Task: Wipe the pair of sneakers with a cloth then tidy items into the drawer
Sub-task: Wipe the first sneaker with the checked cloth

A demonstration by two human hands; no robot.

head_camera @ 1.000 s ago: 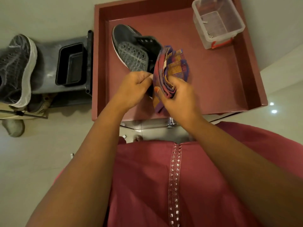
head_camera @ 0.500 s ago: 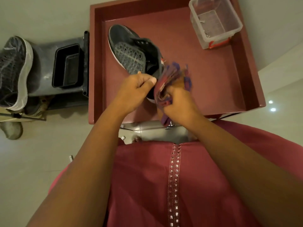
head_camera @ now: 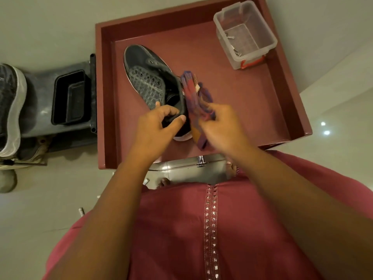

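Note:
A dark grey sneaker [head_camera: 146,76] with a white sole lies in the open maroon drawer [head_camera: 252,102], toe pointing away. My left hand [head_camera: 156,124] grips its heel collar, thumb over the rim. My right hand [head_camera: 220,126] holds a bunched purple and orange striped cloth [head_camera: 194,98] pressed against the sneaker's right side near the heel. The second sneaker [head_camera: 10,110], grey with a white sole, rests at the far left on a grey stand, partly cut off by the frame edge.
A clear plastic box [head_camera: 245,33] with a red clasp and a few small metal pieces sits in the drawer's far right corner. A black rectangular tub [head_camera: 69,98] stands on the grey stand left of the drawer. Pale floor lies around.
My left hand shifted from the cloth to the sneaker's heel collar. My right hand crumpled the cloth and moved it down along the sneaker's right side.

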